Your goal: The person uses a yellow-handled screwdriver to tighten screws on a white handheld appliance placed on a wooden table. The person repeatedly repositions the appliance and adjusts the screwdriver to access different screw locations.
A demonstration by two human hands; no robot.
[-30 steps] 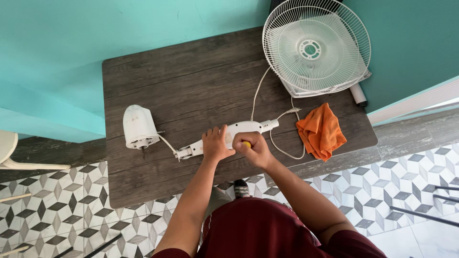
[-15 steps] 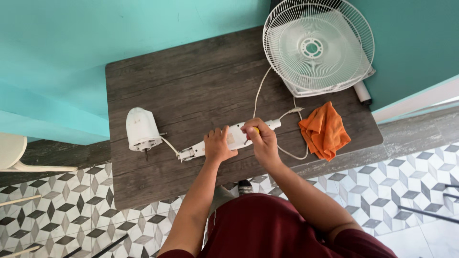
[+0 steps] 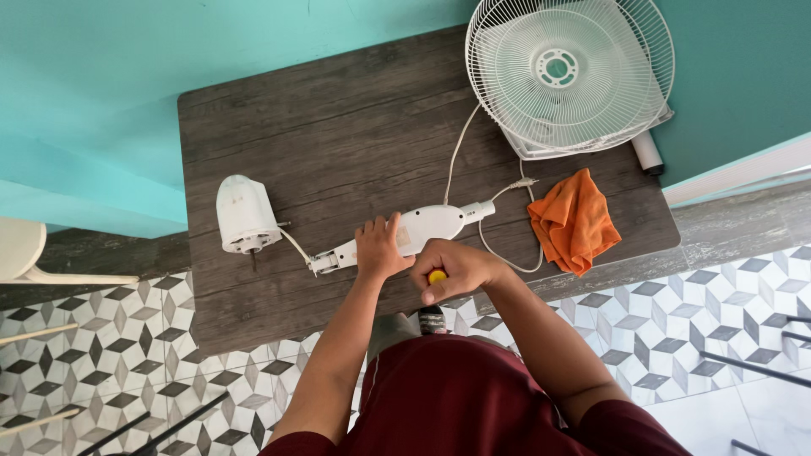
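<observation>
Fan already stripped: motor housing [image 3: 245, 215] left of the white neck piece [image 3: 422, 230], left hand [image 3: 380, 249] pinning it, right hand [image 3: 456, 268] gripping a yellow-handled screwdriver [image 3: 437, 276]; screws remain

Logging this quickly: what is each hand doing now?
Left hand: open, pressing down on the white fan part.
Right hand: closed around a yellow-handled tool.
</observation>
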